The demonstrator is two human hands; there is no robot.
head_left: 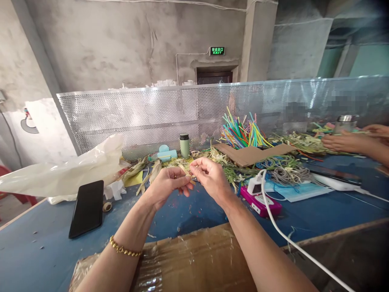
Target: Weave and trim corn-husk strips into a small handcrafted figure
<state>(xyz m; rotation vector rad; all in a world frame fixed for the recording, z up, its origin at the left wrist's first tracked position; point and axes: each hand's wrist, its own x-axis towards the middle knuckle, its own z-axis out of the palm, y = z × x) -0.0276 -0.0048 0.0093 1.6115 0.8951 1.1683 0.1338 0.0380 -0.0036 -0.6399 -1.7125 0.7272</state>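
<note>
My left hand (169,183) and my right hand (209,176) meet above the blue table (36,243), fingers pinched together on a thin pale dried leaf strip (186,170). The strip runs between the fingertips of both hands. A gold bracelet (124,249) circles my left wrist. Loose dried leaf strips (146,172) lie on the table just beyond my hands.
A black phone (87,208) lies at left beside a crumpled plastic bag (67,170). Colourful straws (243,132), cardboard (252,154), a green cup (184,145), a pink device (261,202) with white cable. Taped carton (188,259) near me. Another person's hands (343,142) at right.
</note>
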